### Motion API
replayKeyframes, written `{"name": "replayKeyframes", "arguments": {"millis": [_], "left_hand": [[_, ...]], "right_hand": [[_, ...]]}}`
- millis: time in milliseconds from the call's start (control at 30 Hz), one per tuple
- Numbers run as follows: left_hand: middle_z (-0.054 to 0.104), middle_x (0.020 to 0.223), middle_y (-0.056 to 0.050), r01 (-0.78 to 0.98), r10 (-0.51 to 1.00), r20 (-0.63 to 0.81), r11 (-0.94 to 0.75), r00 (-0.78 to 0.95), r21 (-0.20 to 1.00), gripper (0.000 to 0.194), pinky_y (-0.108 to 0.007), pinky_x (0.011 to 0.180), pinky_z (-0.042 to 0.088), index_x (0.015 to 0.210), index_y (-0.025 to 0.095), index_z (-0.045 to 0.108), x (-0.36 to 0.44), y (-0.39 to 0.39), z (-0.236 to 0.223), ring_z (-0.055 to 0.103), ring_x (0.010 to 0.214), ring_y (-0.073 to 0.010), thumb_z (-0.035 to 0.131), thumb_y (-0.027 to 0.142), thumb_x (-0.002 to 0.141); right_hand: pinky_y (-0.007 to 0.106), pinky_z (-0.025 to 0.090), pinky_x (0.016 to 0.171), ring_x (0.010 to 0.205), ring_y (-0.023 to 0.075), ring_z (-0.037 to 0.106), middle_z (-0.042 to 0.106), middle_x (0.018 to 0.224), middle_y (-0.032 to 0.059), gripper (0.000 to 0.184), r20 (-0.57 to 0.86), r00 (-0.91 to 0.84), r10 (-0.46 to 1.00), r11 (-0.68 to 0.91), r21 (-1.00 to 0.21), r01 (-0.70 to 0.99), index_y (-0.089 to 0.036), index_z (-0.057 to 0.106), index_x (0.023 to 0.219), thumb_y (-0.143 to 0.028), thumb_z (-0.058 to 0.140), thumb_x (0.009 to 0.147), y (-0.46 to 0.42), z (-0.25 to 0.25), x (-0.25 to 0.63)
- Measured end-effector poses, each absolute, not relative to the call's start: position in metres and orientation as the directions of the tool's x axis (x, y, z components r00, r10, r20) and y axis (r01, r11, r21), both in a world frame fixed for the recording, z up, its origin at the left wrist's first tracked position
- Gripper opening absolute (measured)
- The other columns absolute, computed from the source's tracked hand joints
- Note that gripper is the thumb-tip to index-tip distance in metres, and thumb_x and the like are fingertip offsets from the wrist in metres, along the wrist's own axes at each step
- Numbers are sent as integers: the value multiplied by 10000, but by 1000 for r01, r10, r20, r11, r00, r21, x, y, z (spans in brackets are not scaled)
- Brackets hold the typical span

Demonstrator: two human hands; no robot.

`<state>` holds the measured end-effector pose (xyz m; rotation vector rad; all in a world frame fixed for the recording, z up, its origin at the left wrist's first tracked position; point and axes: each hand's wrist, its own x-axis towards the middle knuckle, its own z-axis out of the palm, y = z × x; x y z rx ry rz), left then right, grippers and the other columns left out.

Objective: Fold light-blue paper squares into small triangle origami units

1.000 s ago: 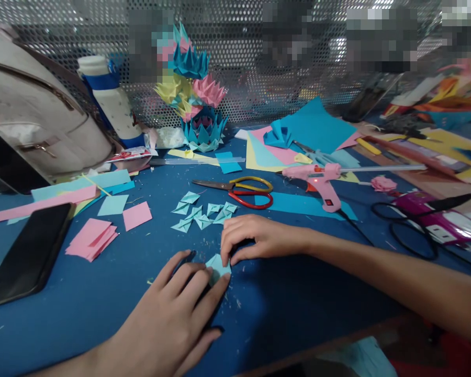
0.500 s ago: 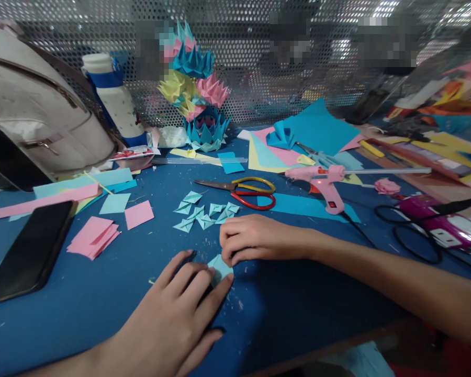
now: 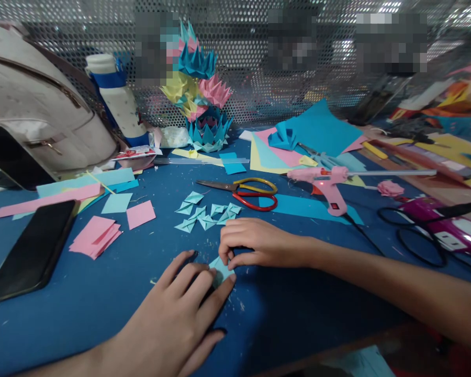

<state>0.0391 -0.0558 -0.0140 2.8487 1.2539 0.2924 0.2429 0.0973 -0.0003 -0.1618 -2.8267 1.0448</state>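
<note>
A small light-blue folded paper piece (image 3: 222, 268) lies on the blue table (image 3: 82, 298) between my hands. My left hand (image 3: 176, 314) lies flat with its fingers spread, the fingertips pressing on the near side of the piece. My right hand (image 3: 255, 242) is curled, its thumb and fingers pinching the far edge of the same piece. Just behind my right hand lie several finished light-blue folded triangles (image 3: 206, 212).
Red-and-yellow scissors (image 3: 247, 191) and a pink glue gun (image 3: 327, 184) lie beyond the triangles. Pink paper squares (image 3: 98, 234) and a black phone (image 3: 31, 250) are at the left, near a white bag (image 3: 31, 110) and bottle (image 3: 118, 102). Paper lotus flowers (image 3: 198, 89) stand at the back.
Both hands stay on the light-blue piece; the right hand's fingers have shifted slightly along its edge. The view has drifted a little.
</note>
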Motion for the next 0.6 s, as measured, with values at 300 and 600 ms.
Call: {"name": "replayKeyframes", "arguments": {"millis": [300,600], "left_hand": [[594,1149,-69,729,732,171,-678,660,89,543,-533,1092,312,1480,192,415,40,-56,-13,523,1053,-266,415,473,1016],[593,1135,-62,734,737,142,-674,661,77,576,-527,1095,300,1500,213,382,41,-55,-11,521,1039,-263,439,497,1002]], "right_hand": [[252,361,758,817,130,528,638,838,-14,117,110,-979,169,777,-626,64,-170,659,843,-244,653,934,93,-2,240],[258,352,751,829,143,524,633,806,-13,128,137,-964,228,771,-630,93,-173,670,812,-248,679,915,89,-7,241]]}}
